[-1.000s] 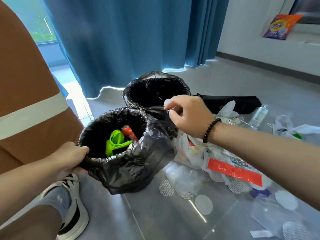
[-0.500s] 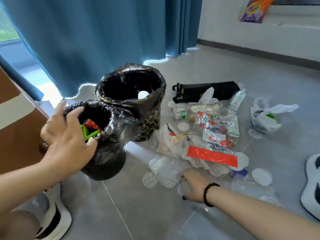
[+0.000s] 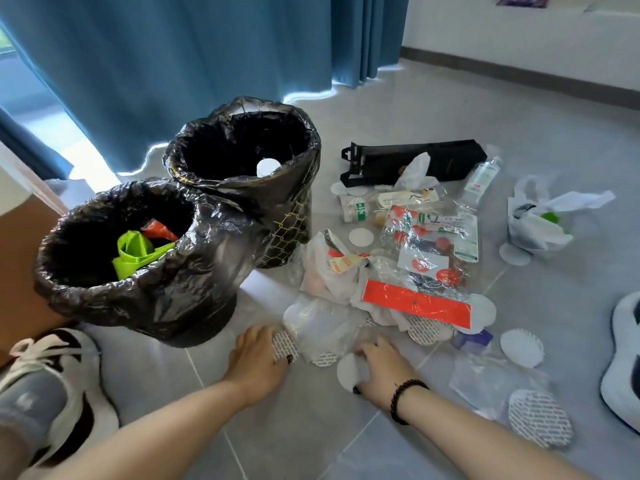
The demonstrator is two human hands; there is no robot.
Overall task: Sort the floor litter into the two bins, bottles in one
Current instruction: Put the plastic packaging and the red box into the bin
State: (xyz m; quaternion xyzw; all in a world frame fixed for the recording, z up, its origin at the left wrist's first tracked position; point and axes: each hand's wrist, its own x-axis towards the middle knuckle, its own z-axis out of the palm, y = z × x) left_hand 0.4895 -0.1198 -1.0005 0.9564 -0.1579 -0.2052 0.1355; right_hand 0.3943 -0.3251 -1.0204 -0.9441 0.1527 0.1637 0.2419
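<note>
Both hands are seen low over the grey tiled floor at the near edge of the litter. The left hand is laid flat with relaxed fingers on a round patterned seal disc, nothing being gripped. The right hand, with a dark bead bracelet at the wrist, is curled at the fingers around a plain white disc, which is pinched at its edge. A crumpled clear plastic cup is found between and just beyond the hands. Two bins lined with black bags are placed to the left: in the near bin a green wrapper and something red are held, while in the far bin one white disc is visible. A small clear bottle is left lying well beyond, beside a flat black box. Wrappers with a red strip are piled between.
</note>
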